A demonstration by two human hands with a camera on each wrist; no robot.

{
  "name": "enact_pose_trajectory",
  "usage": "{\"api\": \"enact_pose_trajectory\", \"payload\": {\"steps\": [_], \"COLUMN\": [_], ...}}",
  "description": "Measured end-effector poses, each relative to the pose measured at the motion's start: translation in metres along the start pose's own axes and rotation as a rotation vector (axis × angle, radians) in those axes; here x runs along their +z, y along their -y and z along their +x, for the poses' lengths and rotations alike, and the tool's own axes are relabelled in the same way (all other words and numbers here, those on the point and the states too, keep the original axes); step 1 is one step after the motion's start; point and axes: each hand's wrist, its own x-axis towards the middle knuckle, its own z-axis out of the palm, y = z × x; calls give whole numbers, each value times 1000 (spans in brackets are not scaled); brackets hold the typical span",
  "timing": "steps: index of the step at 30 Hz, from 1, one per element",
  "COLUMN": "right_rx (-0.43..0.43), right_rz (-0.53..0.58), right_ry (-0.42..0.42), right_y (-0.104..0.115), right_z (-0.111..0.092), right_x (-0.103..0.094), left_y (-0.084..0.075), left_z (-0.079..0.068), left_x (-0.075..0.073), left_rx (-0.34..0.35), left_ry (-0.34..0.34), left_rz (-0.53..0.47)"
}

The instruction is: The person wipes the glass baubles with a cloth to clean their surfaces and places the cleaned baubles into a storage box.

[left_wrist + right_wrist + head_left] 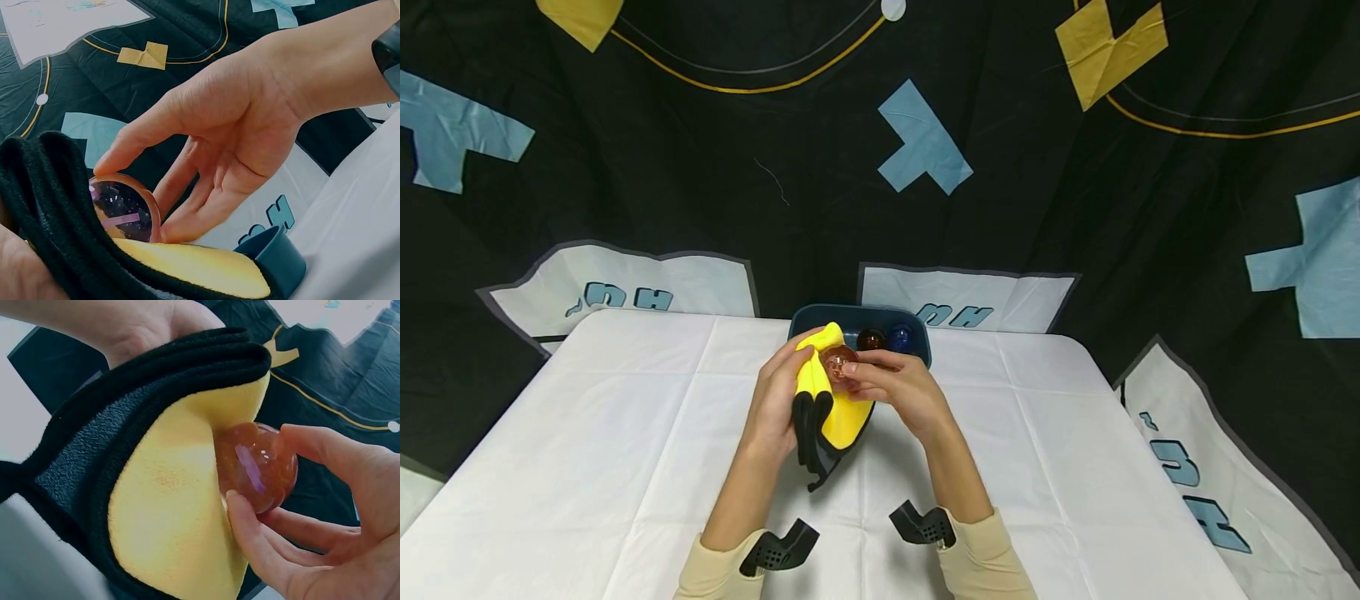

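Note:
My left hand (771, 408) grips a folded microfiber cloth (850, 423), yellow on one face and grey with black edging on the other. A clear amber-pink glass ball (838, 367) is pinched between the thumb and fingers of my right hand (913, 393). In the right wrist view the ball (262, 469) sits against the yellow face of the cloth (165, 487), partly covered by a fold. The left wrist view shows the right thumb on top of the ball (125, 209) and other fingers below. Most of my left fingers are hidden behind the cloth.
Just behind my hands, a dark teal bin (808, 313) stands at the far edge of the white-covered table (625, 450). Inside it are a dark brown ball (871, 339) and a blue ball (899, 338). A black patterned curtain (820, 192) hangs beyond the table.

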Motion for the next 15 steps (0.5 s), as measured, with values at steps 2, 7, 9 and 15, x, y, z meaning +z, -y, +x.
{"api": "enact_pose_trajectory", "payload": {"steps": [2,7,9,15], "right_rx": [1,-48,-72,-86], "right_rz": [9,55,62,38], "right_ry": [0,-15,-6,73], "right_y": [0,3,5,7], "right_z": [0,-2,-4,-7], "right_x": [0,3,4,1], "left_y": [0,0,0,0], "left_z": [0,0,0,0], "left_x": [0,0,0,-1], "left_rx": [2,1,0,-9], "left_ry": [2,7,6,-1], "left_rz": [-5,-27,-39,-50]}}
